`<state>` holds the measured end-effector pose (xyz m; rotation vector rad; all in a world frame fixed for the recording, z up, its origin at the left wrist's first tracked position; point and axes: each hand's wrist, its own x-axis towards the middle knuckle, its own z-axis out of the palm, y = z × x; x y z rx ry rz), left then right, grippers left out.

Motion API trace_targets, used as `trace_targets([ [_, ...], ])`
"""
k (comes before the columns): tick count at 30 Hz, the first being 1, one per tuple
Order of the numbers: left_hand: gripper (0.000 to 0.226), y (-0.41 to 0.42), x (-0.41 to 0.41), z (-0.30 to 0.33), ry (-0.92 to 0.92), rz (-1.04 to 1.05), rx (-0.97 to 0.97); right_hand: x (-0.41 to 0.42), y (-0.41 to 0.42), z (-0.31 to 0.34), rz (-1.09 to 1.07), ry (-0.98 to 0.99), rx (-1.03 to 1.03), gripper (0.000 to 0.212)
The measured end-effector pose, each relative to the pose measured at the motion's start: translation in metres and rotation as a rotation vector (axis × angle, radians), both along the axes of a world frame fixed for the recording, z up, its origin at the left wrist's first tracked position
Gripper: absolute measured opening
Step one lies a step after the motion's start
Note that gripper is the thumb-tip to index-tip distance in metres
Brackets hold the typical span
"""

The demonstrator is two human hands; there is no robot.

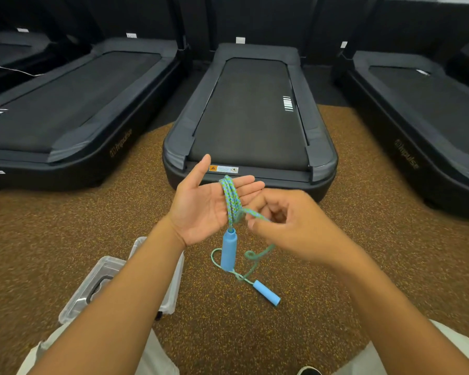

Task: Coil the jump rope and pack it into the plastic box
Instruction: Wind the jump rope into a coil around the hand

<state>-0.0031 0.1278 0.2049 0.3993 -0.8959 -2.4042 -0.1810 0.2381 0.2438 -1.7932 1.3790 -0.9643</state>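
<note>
A blue-green braided jump rope [230, 196] is looped a few times around the fingers of my left hand [204, 205], which is held flat, palm up. One blue handle [228, 250] hangs straight down below that hand. My right hand [290, 226] is blurred; its fingers pinch a strand of the rope just right of the loops. Slack rope curls down to the carpet, where the second blue handle [266, 292] lies. The clear plastic box [171, 290] and its lid [92, 289] sit on the floor under my left forearm, partly hidden.
A black treadmill [251, 117] stands straight ahead, its rear end close behind my hands. More treadmills flank it at left [65, 109] and right [423, 117]. Speckled brown carpet [363, 239] covers the floor. My knees and a shoe show at the bottom.
</note>
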Motion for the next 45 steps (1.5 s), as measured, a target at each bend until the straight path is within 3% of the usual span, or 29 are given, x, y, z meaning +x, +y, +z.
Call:
trace_targets([
  [3, 0.099, 0.005, -0.003, -0.001, -0.018, -0.080, -0.022, -0.007, -0.009, 0.005, -0.058, -0.043, -0.046, 0.006],
  [8, 0.103, 0.016, -0.010, -0.003, -0.099, -0.209, -0.089, -0.017, -0.020, 0.012, -0.153, 0.140, -0.172, 0.004],
  [16, 0.108, 0.019, -0.020, -0.006, -0.150, -0.300, -0.111, -0.030, -0.026, 0.005, -0.166, 0.185, -0.167, 0.002],
  [23, 0.109, 0.019, -0.021, -0.006, -0.135, -0.355, -0.118, -0.038, -0.032, -0.003, -0.151, 0.102, -0.129, 0.011],
  [28, 0.110, 0.022, -0.020, -0.005, -0.078, -0.431, -0.102, -0.044, -0.037, -0.013, -0.138, -0.157, -0.058, 0.008],
  [33, 0.110, 0.023, -0.020, -0.002, -0.001, -0.453, -0.088, -0.046, -0.037, -0.036, -0.199, -0.273, 0.034, 0.011],
  [45, 0.111, 0.019, -0.014, 0.002, -0.022, -0.401, -0.140, -0.031, -0.028, -0.067, -0.095, -0.120, 0.151, 0.035],
])
